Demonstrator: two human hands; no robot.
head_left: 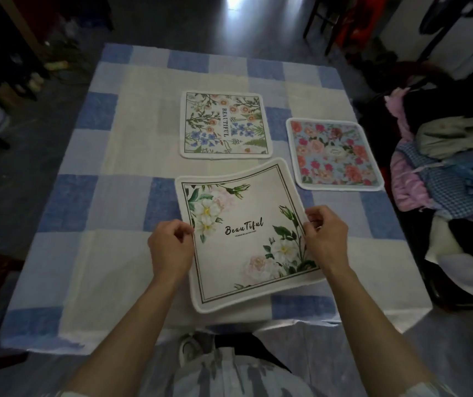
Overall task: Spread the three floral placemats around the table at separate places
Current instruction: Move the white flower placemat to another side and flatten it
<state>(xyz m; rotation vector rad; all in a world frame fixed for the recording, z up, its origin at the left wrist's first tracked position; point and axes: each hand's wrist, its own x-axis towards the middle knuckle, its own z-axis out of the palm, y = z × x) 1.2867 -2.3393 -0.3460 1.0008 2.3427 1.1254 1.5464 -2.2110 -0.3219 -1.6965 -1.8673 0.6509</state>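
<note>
Three floral placemats are on the blue-and-cream checked tablecloth (109,173). Nearest me is a cream placemat with white roses (244,233) and the word "Beautiful". My left hand (169,247) pinches its left edge and my right hand (325,239) pinches its right edge; the mat is slightly bowed and tilted. A white placemat with blue and pink wildflowers (225,126) lies flat at the table's middle. A light-blue placemat with pink and red roses (334,154) lies flat at the right side.
A heap of clothes (453,173) is piled on a seat just off the table's right edge. Dark chairs (324,18) stand beyond the far side. Boxes and clutter (14,81) sit on the floor at left.
</note>
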